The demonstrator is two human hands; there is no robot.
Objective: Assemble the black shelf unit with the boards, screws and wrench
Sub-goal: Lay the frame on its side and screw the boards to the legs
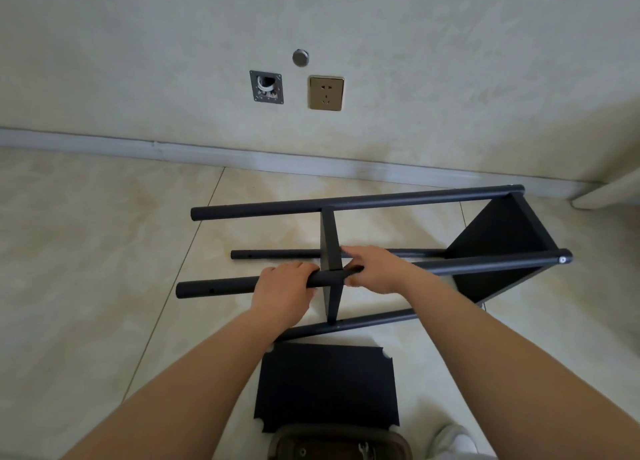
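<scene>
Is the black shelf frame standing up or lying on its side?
On its side: the shelf frame lies with its poles running level along the floor and its boards on edge.

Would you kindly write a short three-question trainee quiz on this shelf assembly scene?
1. True or false: the left hand grips a black pole of the shelf unit.
2. Where does the loose board lie? A) against the wall B) flat on the floor, nearest the person C) on top of the poles
3. Fill in: the unit lies on its ____.

Key: 1 true; 2 B; 3 side.
</scene>
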